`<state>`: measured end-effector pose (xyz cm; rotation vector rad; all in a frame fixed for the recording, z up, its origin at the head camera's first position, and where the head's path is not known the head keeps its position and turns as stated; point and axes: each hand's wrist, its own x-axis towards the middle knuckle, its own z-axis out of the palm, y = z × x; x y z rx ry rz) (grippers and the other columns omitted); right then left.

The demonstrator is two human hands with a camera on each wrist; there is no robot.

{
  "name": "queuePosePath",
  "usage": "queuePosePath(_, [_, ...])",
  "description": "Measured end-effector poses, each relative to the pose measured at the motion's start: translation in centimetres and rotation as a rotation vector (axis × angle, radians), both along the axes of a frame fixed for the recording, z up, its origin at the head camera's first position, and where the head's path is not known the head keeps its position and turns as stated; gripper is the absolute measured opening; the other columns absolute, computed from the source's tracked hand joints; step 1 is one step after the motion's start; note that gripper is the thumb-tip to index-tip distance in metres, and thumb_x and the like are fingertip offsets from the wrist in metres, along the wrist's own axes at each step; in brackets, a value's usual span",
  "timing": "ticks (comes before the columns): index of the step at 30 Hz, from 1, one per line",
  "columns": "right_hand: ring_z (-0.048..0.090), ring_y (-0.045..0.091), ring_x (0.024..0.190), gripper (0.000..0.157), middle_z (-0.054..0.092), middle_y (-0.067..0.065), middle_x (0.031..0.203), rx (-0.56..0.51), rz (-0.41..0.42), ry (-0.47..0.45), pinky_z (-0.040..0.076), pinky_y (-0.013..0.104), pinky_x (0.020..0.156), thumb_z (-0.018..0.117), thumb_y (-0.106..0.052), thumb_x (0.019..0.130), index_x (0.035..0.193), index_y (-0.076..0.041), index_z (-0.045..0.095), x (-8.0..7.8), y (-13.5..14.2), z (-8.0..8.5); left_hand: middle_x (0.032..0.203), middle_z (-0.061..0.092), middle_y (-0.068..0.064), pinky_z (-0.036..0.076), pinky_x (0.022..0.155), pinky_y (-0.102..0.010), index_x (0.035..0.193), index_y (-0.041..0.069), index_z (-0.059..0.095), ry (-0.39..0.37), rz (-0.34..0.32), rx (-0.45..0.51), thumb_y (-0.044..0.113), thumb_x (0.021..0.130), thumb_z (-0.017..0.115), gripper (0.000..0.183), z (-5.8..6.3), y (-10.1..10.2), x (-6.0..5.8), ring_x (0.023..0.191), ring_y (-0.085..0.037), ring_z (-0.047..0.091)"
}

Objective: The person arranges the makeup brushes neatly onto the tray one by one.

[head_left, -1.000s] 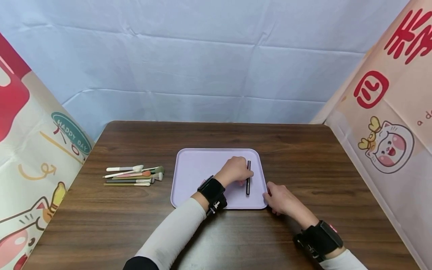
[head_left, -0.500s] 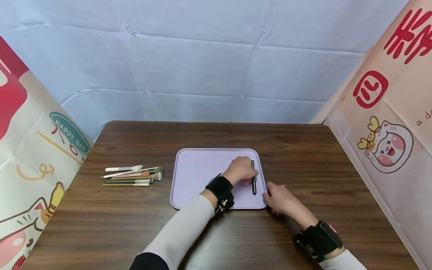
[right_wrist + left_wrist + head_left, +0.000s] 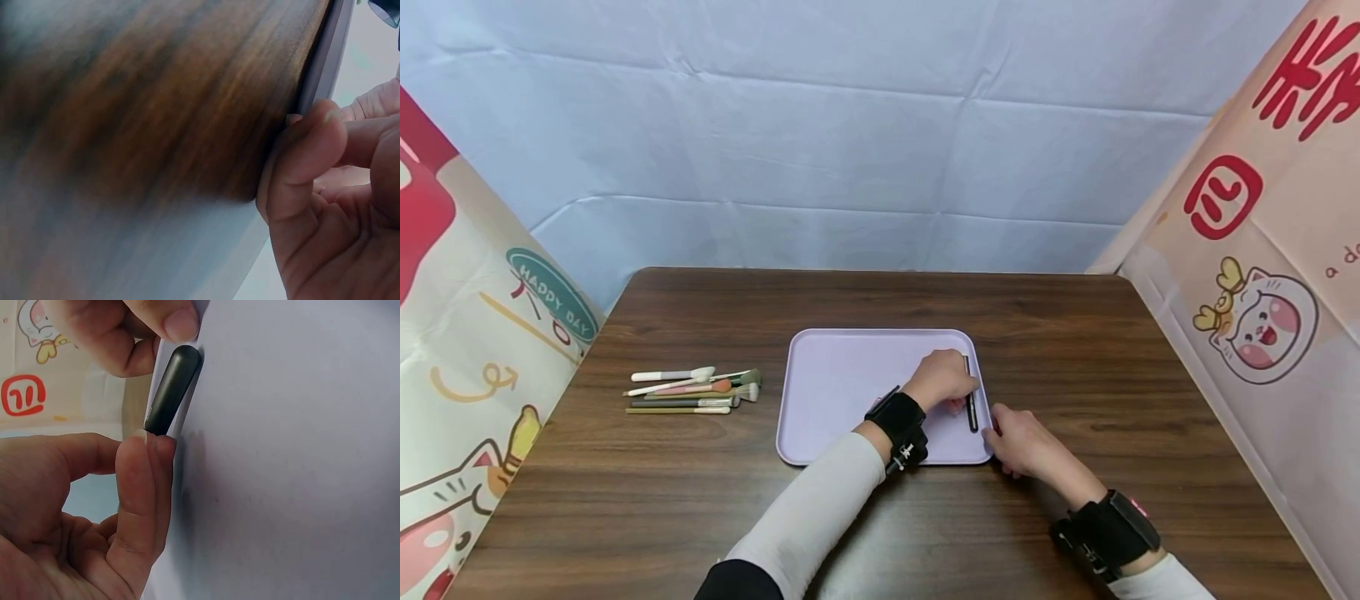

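My left hand pinches a dark, slim, pen-shaped stick between thumb and fingertips. In the left wrist view the rounded end of this pen-shaped stick points past the fingertips, with tiny print on its side; the fingers cover its middle. It lies lengthwise along the right side of a pale lilac tray, close over the tray floor. At the tray's lower right edge, my right hand grips the rim, and in the right wrist view curled fingers meet that edge.
Several makeup brushes lie in a loose bunch on the left of the brown wood-grain table. A pale blue cloth hangs behind the table, and printed sheets flank both sides.
My left hand has moved right across the tray with the dark stick, bringing it near the right rim, now slightly tilted. The right hand stays at the tray's edge.
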<state>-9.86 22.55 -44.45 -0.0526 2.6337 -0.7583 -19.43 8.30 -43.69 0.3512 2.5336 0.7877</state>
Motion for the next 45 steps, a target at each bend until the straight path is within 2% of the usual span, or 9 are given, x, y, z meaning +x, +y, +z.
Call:
queuePosePath(8, [0.056,0.017,0.047,0.008,0.057,0.006,0.062,0.000,0.006,0.009,0.047,0.032,0.045,0.054,-0.009,0.100,0.093,-0.004,0.053,-0.03,0.06,-0.08,0.047,0.061,0.002,0.043,0.045,-0.018,0.055,0.010,0.065,-0.027,0.010,0.007,0.022,0.097,0.063,0.045,-0.43,0.37,-0.03,0.039,-0.009,0.059])
queuePosePath(17, [0.057,0.016,0.048,0.007,0.057,0.007,0.064,-0.002,0.009,-0.005,0.048,0.032,0.045,0.054,-0.009,0.101,0.097,-0.003,0.053,-0.12,0.08,-0.01,0.048,0.060,0.001,0.042,0.046,-0.019,0.056,0.009,0.065,-0.020,0.006,0.015,0.022,0.097,0.063,0.042,-0.45,0.30,0.08,0.041,-0.010,0.059])
queuePosePath(31, [0.056,0.016,0.047,0.008,0.056,0.006,0.062,0.001,0.011,0.004,0.048,0.032,0.045,0.053,-0.009,0.100,0.093,-0.004,0.053,-0.14,0.08,-0.02,0.046,0.057,0.003,0.041,0.051,-0.019,0.056,0.010,0.064,0.011,-0.011,-0.031,0.024,0.097,0.062,0.044,-0.54,0.45,0.15,0.041,-0.009,0.057])
queuePosePath(37, [0.056,0.016,0.047,0.008,0.056,0.006,0.062,0.000,0.008,0.005,0.048,0.032,0.045,0.053,-0.009,0.100,0.093,-0.004,0.053,-0.13,0.04,-0.02,0.046,0.058,0.002,0.041,0.049,-0.021,0.056,0.009,0.065,0.006,-0.010,-0.001,0.023,0.096,0.063,0.043,-0.46,0.32,0.10,0.041,-0.009,0.057])
queuePosePath(41, [0.056,0.017,0.047,0.008,0.057,0.006,0.062,0.000,0.004,0.000,0.048,0.032,0.045,0.053,-0.009,0.100,0.093,-0.004,0.053,-0.14,0.01,0.01,0.044,0.056,0.003,0.040,0.049,-0.022,0.053,0.010,0.064,0.029,-0.029,-0.009,0.025,0.096,0.062,0.045,-0.41,0.16,0.12,0.041,-0.010,0.055])
queuePosePath(45, [0.057,0.017,0.048,0.008,0.057,0.007,0.063,0.002,0.000,-0.009,0.048,0.032,0.046,0.053,-0.010,0.100,0.093,-0.004,0.053,-0.10,0.01,0.06,0.042,0.051,0.004,0.037,0.048,-0.023,0.048,0.014,0.054,0.068,-0.044,-0.015,0.027,0.095,0.063,0.050,-0.15,-0.10,0.18,0.040,-0.011,0.050])
